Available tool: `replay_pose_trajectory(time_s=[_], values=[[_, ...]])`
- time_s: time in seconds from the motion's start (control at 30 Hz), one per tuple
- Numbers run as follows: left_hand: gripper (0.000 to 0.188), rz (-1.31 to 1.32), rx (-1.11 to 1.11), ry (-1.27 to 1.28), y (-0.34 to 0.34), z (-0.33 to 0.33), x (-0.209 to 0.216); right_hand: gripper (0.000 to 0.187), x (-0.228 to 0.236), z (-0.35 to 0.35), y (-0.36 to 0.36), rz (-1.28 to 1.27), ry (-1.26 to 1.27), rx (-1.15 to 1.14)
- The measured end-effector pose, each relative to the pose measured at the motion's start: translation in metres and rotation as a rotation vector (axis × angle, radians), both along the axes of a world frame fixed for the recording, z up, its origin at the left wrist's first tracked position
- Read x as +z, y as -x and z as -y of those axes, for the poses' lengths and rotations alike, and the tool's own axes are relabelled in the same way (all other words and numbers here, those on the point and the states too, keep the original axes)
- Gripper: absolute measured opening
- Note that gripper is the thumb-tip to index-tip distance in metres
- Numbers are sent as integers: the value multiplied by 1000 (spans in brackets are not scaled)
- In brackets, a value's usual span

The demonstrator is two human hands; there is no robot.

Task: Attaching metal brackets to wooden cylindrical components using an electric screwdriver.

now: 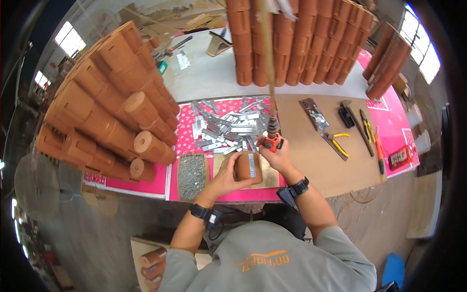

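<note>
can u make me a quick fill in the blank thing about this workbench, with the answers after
1. The right hand grips the power tool, while the ____ hand holds the brown block.
2. In the picture, that block is to the ____ of the small grey pieces.
3. The pile of metal strips lies on a patterned sheet whose main colour is ____.

Missing words: left; right; pink.

A silver strip [252,166] tops the brown cylinder [244,167] — red drill [273,131] near.
</note>
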State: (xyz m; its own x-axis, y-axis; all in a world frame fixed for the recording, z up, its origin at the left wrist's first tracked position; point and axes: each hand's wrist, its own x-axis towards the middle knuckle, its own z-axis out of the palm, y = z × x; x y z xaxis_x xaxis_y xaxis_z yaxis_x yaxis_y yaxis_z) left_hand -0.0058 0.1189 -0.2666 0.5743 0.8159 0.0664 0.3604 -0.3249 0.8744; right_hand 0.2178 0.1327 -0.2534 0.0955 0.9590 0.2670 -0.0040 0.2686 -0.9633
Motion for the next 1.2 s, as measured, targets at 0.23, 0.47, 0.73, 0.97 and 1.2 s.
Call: replay_pose_trajectory(time_s=[0.23, 0.47, 0.73, 0.97, 1.2], values=[[69, 85, 226, -7, -12, 49, 9, 17, 3, 8, -11, 10, 58, 18], [76, 15, 261, -60, 9, 81, 21, 19, -7, 2, -3, -35, 40, 19], [82, 24, 399, -40, 60, 129, 40, 27, -64, -25, -60, -63, -48, -15], [78, -76, 1063, 16, 142, 234, -3, 30, -53, -39, -53, -101, 29, 183], [80, -250, 1669, 299, 192, 387, -112, 27, -37, -43, -54, 84, 68, 177]])
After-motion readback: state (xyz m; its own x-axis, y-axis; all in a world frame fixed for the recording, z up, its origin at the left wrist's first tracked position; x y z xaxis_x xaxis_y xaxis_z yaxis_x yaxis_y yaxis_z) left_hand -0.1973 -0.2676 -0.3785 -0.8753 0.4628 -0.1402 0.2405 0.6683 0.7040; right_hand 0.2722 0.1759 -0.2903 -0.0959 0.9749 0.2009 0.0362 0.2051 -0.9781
